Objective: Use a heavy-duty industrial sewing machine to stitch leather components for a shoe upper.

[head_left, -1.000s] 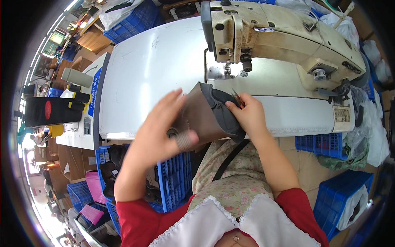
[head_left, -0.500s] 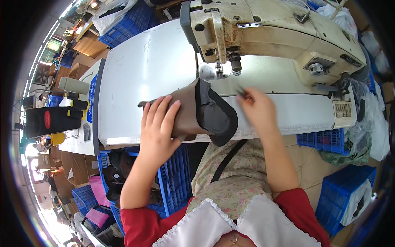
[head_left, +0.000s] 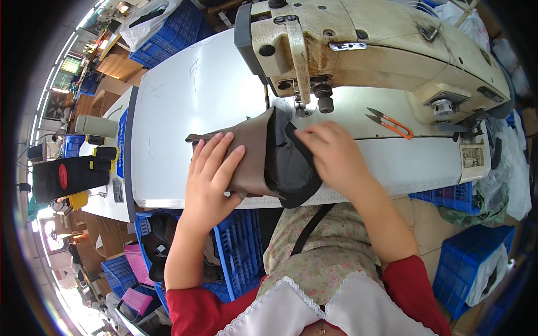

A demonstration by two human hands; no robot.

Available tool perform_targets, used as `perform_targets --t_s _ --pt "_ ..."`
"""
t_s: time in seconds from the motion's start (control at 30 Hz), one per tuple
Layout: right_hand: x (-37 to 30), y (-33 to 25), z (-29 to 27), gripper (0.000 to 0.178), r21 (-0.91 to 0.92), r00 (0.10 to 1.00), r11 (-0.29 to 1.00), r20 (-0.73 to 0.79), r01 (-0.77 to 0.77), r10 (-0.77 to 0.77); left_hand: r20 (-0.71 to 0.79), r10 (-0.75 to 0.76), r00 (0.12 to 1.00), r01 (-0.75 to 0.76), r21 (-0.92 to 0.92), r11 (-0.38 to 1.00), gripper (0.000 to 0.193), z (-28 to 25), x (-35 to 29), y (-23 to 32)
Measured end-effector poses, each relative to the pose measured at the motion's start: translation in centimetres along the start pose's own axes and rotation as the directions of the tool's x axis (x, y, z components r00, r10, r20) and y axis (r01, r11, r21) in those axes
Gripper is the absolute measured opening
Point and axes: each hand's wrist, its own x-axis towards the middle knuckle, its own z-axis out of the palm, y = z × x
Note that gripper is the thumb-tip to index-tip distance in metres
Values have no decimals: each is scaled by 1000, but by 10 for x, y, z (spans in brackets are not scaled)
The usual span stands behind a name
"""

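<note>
A brown leather shoe upper [head_left: 246,159] with a black lining lies at the front edge of the white sewing table, its wide black-rimmed opening turned right. My left hand [head_left: 210,182] holds its brown side, fingers spread across the top and thumb low at the near edge. At the right of the opening, the curled fingers of my right hand [head_left: 336,159] close on the black rim; the fingertips partly hide what they pinch. Orange-handled thread snips [head_left: 390,122] lie on the table beyond my right hand, blades pointing left.
A cream sewing machine [head_left: 358,56] stands behind the upper, its needle area just beyond the opening. Under the table's left front is a blue crate [head_left: 241,246] with dark pieces. More blue crates [head_left: 468,263] stand at the right. A black box-shaped device [head_left: 67,173] sits at far left.
My right hand has put the thread snips down on the table and moved left to the upper's black rim. My left hand stays on the brown leather.
</note>
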Motion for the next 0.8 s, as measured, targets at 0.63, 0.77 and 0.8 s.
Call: perform_targets --t_s 0.63,0.77,0.8 --pt "-12 -12 18 42 -115 982 992 187 46 -24 -92 1 996 -4 -28 1000 71 12 -1 -4" --pt "-21 -8 17 42 -10 988 999 147 -37 38 -104 3 995 -5 -23 1000 69 14 -2 -5" --pt "-19 -8 15 42 -3 990 1000 137 -28 28 -102 0 995 -3 -25 1000 69 15 -3 -6"
